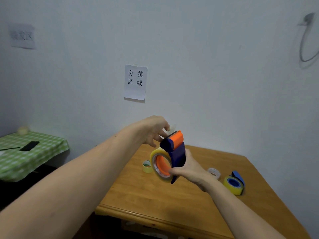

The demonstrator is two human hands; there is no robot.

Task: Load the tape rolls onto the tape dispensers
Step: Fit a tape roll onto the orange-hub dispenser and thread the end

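Note:
A dark blue tape dispenser (177, 154) with an orange roller and an orange hub is held up above the wooden table (146, 192). A yellowish clear tape roll (158, 153) sits on its hub. My right hand (188, 167) grips the dispenser's body from the right. My left hand (155, 130) pinches the loose end of the tape (172, 127) at the dispenser's top. On the table lie a small yellowish tape roll (146, 167), a clear tape roll (214, 173) and a second blue dispenser (235, 184) with yellow tape on it.
A side table with a green checked cloth (34, 152) stands at the left, with a black phone (29, 146) on it. A paper sign (135, 82) hangs on the white wall behind. A cable loop (309, 42) hangs at the upper right.

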